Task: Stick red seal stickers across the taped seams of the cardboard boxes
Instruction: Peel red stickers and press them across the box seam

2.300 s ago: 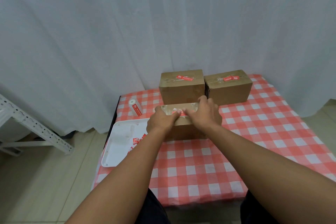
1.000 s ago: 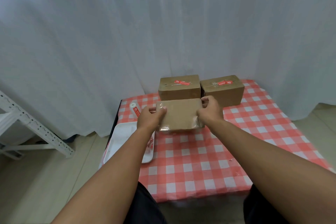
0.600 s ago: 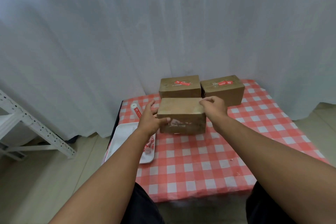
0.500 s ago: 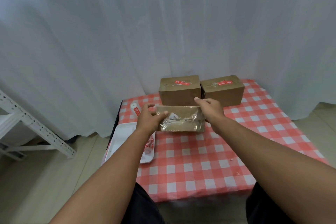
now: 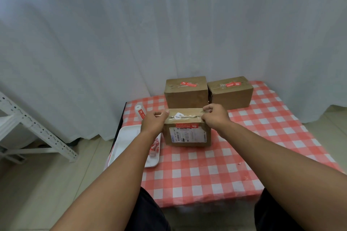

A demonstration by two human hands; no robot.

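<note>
Cardboard box [image 5: 186, 127] near the middle of the checked table [image 5: 216, 170], gripped at its two upper ends by left hand [image 5: 153, 124] and right hand [image 5: 215, 117], fingers curled over the taped top. Probably light and stiff, best held by the end edges. White tray [image 5: 127, 146] at the left edge, with loose red stickers [image 5: 154, 147] inside.

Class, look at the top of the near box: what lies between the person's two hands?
In the head view, between the left hand and right hand runs the near box's taped seam, not yet stickered.
</note>
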